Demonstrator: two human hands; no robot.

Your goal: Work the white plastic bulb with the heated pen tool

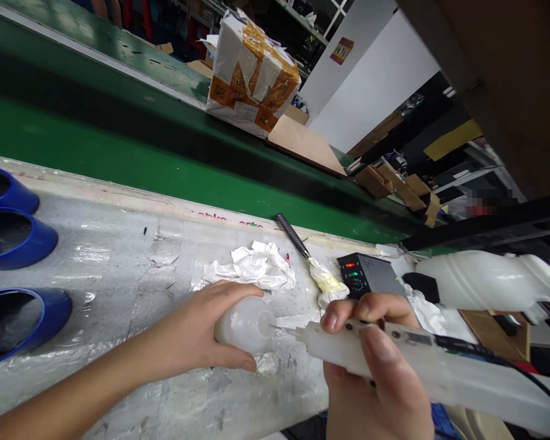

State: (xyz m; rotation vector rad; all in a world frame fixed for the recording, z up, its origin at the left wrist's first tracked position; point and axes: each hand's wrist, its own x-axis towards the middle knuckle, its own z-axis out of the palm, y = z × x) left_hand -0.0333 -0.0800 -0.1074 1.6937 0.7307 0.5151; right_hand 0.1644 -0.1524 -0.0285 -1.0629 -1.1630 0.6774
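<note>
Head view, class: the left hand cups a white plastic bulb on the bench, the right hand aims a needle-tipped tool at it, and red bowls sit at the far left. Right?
Not quite. In the head view the bowls are blue. The left hand does cup the bulb, and the right hand aims the tool at it.

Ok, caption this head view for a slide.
Left hand steadies a translucent bottle; right hand points a corded tool at it.

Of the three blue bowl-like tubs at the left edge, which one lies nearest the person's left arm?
The lowest blue tub, closest to the camera. The left forearm passes just below it toward the white bottle; the other two sit farther up the table.
</note>
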